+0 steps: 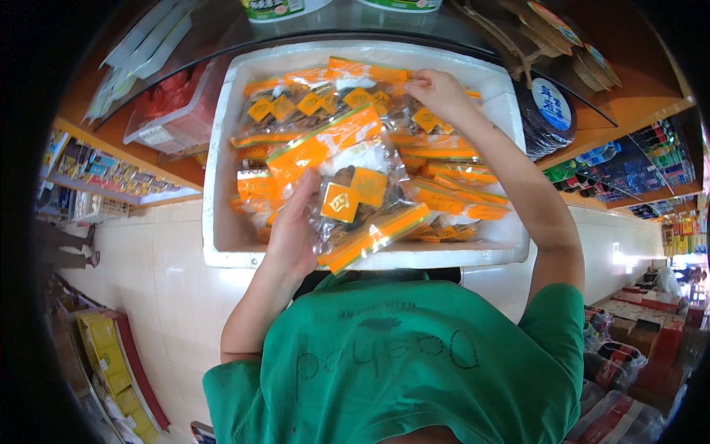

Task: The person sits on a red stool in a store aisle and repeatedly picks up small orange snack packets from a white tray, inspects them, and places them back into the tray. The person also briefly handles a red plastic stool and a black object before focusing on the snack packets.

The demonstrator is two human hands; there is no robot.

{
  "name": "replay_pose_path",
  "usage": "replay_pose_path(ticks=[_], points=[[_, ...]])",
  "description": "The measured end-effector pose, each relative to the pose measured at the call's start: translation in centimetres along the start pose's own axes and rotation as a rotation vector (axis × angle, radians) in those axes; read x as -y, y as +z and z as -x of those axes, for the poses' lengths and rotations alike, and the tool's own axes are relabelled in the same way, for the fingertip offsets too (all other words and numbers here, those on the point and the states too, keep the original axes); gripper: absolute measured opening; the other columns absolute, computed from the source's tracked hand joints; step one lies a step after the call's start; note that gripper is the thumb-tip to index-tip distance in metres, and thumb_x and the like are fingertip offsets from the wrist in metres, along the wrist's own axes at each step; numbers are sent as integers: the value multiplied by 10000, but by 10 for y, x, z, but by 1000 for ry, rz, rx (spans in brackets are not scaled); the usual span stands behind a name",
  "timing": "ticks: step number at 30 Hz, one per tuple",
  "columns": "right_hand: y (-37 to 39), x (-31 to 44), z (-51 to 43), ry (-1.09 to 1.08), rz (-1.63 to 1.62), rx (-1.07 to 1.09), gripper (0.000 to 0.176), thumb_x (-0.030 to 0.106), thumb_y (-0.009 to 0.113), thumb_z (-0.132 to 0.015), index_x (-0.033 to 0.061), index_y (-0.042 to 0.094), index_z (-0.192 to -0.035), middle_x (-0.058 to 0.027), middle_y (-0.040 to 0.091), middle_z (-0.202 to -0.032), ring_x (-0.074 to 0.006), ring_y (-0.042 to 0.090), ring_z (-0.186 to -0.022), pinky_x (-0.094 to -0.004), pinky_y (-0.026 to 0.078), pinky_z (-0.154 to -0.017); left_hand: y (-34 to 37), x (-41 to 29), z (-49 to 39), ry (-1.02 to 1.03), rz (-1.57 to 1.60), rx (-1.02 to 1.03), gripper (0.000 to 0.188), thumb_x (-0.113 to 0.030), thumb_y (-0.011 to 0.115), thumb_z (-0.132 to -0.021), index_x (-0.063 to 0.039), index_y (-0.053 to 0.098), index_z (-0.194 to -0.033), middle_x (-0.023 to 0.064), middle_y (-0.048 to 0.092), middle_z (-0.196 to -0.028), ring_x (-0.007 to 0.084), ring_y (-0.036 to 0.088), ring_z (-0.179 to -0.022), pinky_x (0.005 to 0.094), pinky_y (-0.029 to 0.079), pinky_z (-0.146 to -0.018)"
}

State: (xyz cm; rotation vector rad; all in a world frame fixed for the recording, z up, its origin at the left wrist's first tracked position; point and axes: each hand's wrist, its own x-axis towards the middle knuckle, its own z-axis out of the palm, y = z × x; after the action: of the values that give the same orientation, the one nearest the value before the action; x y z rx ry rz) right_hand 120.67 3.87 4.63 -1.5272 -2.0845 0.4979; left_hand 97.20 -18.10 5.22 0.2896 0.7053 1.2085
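My left hand (295, 230) holds a clear plastic packet (363, 152) with orange bands and orange diamond labels, tilted above a white foam box (366, 259). Brown dried pieces and a white packing show through its film. At the back of the box, my right hand (441, 95) has its fingertips on the right end of the orange top band of another packet (369, 70). Several similar packets (272, 108) stand in a row at the back, and more orange-banded packets (460, 197) lie stacked at the right. My left hand and the raised packet hide part of the box's contents.
A glass shelf (355, 28) with tubs runs just behind the box. On the left is a clear container of red items (177, 105); on the right, a dark round package (546, 119). Bottle packs (615, 363) and cartons stand at lower right. A person's legs (69, 247) show far left.
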Motion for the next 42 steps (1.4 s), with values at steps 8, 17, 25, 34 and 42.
replay_pose_path(ticks=[8, 17, 25, 34, 42], points=[[20, 0, -19, 228, -678, -27, 508, 158, 749, -817, -58, 547, -1229, -71, 653, -908, -125, 593, -771, -238, 489, -690, 6, -3, 2, -36, 20, 64, 444, -377, 424, -1021, -37, 472, -1303, 145, 572, -1273, 261, 582, -1167, 432, 496, -986], [-12, 36, 21, 267, -1065, 90, 184, 150, 665, -901, 18, 600, -1011, -93, 673, -949, -139, 639, -729, -215, 500, -647, 8, -5, 2, -31, 10, 68, 478, -390, 389, -1030, -28, 437, -1339, 156, 550, -1300, 274, 561, -1197, 444, 482, -1005], [-72, 64, 78, -218, -672, -307, 132, 94, 589, -953, -28, 611, -999, -114, 702, -870, -170, 696, -794, -241, 534, -704, 13, -8, 7, -45, -24, 18, 523, -433, 358, -1031, -29, 426, -1358, 135, 521, -1340, 261, 537, -1225, 429, 467, -1018], [-120, 96, 95, -223, -1142, -219, 135, 98, 563, -956, -19, 593, -1017, -149, 689, -888, -225, 695, -760, -319, 560, -697, 4, -6, 3, -52, -2, 76, 588, -492, 337, -1019, -45, 381, -1397, 130, 491, -1368, 255, 519, -1243, 435, 464, -1024], [-31, 104, 88, 193, -1237, 337, 180, 135, 599, -937, -19, 590, -1030, -142, 684, -937, -172, 681, -776, -295, 558, -725, 15, -7, 6, -48, -47, 94, 721, -607, 233, -985, -46, 356, -1421, 149, 435, -1422, 293, 455, -1309, 483, 425, -1053]])
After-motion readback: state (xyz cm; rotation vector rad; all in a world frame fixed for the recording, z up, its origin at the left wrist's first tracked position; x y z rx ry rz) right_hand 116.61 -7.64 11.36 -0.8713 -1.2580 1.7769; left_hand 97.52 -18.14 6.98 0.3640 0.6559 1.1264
